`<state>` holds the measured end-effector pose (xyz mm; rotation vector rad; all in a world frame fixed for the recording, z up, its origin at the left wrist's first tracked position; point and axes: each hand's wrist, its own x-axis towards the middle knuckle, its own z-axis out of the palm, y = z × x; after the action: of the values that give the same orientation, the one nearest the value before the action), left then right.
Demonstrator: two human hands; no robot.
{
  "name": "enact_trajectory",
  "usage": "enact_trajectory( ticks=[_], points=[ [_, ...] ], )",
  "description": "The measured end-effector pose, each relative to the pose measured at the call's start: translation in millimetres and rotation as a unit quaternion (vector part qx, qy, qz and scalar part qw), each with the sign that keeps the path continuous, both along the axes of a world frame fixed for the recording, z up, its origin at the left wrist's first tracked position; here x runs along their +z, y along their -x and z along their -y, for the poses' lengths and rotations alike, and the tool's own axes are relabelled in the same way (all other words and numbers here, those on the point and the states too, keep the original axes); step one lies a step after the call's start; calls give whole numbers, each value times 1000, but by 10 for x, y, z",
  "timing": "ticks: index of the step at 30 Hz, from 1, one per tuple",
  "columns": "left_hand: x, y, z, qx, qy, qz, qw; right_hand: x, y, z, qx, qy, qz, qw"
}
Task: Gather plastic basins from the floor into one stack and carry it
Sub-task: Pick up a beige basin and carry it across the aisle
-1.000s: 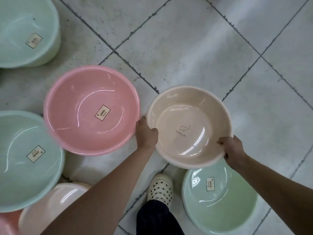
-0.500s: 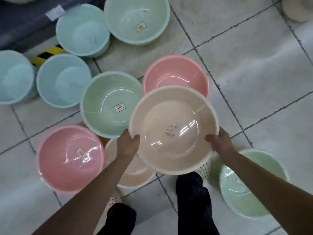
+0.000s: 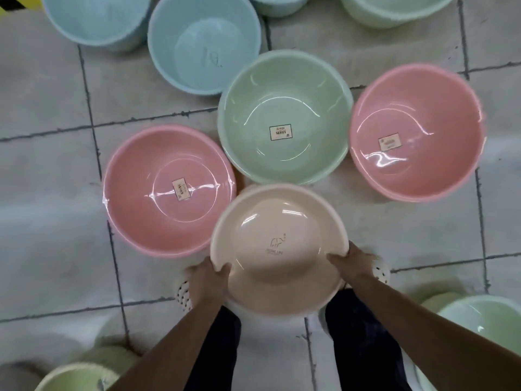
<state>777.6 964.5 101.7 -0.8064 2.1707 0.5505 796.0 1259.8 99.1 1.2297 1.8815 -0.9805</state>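
I hold a beige basin (image 3: 277, 221) with an elephant logo by its near rim, my left hand (image 3: 210, 277) on the left side and my right hand (image 3: 352, 263) on the right. It tilts over a second beige basin (image 3: 284, 294) that shows beneath it between my feet. On the floor ahead lie a pink basin (image 3: 169, 193) at the left, a green basin (image 3: 284, 117) in the middle and another pink basin (image 3: 417, 131) at the right.
Light blue basins (image 3: 203, 46) stand further back, with more at the top edge. Green basins sit at the bottom right (image 3: 485, 320) and bottom left (image 3: 76, 376). White perforated shoes (image 3: 183, 292) and dark trouser legs are below the held basin. The floor is grey tile.
The view swung left and down over the group of basins. The beige basin came lower and nearer to my body, now over a second beige basin between my feet.
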Motion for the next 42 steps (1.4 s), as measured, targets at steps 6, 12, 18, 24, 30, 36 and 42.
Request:
enact_trajectory(
  ticks=[6,12,18,24,30,36,42],
  points=[
    [-518,-76,29,10,-1,-7,1000,-395,-48,72,40,-29,14,999],
    [-854,-109,42,14,-20,-32,999,-761,-157,137,26,-30,53,998],
    [-925,-31,88,27,-80,2,996,-792,-229,164,-12,-16,75,997],
    [-402,156,197,28,-140,19,990,-177,-239,236,-90,5,92,992],
    [652,407,422,60,-167,-17,984,839,-132,509,-141,-6,67,988],
    [1975,1059,911,103,-180,-85,975,2146,573,1019,-152,17,-37,987],
    [3017,1976,1271,45,-158,-120,979,3048,1449,1371,-176,36,-117,977]
  ],
)
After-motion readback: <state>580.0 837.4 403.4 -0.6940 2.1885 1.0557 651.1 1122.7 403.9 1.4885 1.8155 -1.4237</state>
